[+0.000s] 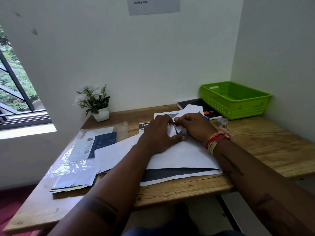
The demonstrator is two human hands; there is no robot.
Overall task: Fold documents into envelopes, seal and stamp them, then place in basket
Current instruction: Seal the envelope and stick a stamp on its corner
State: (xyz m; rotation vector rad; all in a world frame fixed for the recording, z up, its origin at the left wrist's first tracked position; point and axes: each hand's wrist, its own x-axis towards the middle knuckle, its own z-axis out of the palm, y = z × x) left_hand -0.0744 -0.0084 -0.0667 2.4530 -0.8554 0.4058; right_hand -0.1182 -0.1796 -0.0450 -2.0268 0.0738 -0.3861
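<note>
Both forearms reach to the frame's centre, where the left hand [159,132] and right hand [194,126], fingers curled, pinch a small white folded paper [172,131] above a large white envelope [182,155]; a sheet behind reads "268"; the green basket [235,106] sits upper right

White envelope [184,155] lies flat, perhaps unsealed; green basket [235,99] empty.

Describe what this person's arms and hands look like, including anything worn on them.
Both forearms are bare, with no sleeves in view. The right wrist carries a bundle of threads in red, orange and cream. The left hand and right hand wear no gloves. Dark markings show on both forearms.
</note>
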